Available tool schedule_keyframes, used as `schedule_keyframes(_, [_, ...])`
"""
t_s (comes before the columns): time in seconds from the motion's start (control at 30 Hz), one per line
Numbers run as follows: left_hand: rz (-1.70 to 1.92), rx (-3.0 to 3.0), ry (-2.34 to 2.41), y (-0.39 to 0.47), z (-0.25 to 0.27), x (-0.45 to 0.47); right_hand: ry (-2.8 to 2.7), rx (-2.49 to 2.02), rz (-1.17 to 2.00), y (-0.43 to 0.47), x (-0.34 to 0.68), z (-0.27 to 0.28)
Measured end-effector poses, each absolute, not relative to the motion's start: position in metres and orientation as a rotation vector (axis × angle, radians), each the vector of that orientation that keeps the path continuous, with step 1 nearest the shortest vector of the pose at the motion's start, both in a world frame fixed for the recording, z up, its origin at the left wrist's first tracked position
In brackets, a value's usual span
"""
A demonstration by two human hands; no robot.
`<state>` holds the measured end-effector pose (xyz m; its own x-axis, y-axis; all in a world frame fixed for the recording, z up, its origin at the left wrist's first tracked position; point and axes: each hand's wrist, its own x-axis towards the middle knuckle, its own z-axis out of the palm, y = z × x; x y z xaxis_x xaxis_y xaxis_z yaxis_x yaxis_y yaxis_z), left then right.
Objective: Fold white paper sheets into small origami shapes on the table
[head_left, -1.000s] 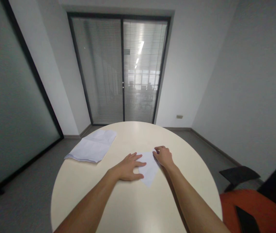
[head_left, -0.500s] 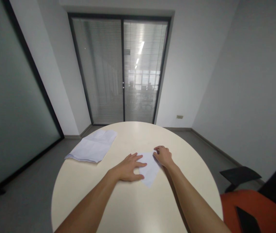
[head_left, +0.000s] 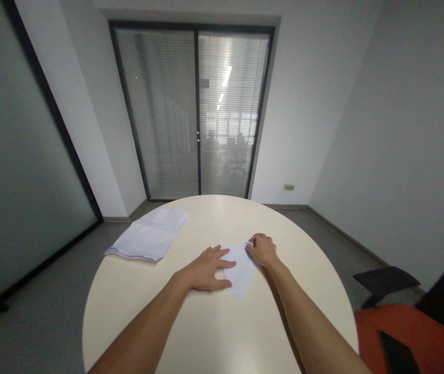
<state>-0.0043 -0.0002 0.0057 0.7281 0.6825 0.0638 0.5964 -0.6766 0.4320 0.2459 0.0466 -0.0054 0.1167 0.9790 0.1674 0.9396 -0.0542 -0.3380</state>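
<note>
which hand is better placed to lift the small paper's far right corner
Probably the right hand: it is curled at that corner of the small paper, while the left hand lies spread over the paper's left edge.

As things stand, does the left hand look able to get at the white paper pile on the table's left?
Probably yes: only tabletop seems to separate the left hand from the white paper pile, though the hand would have to leave the small sheet.

The single head-worn camera looks forward and down from above the near side of the worktop (head_left: 214,332), close over it, facing blinds (head_left: 159,114) beyond it.
</note>
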Motion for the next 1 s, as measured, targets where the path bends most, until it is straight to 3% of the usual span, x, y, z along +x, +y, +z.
schedule_keyframes(0.8, [0.292, 2.562, 1.104, 0.003, 0.003, -0.012, -2.041, -1.738, 0.193, 0.04, 0.247, 0.0])
schedule_keyframes(1.0, [0.377, 2.585, 1.227, 0.01, -0.004, -0.016, -2.111, -1.78, 0.08, 0.04, 0.249, -0.006])
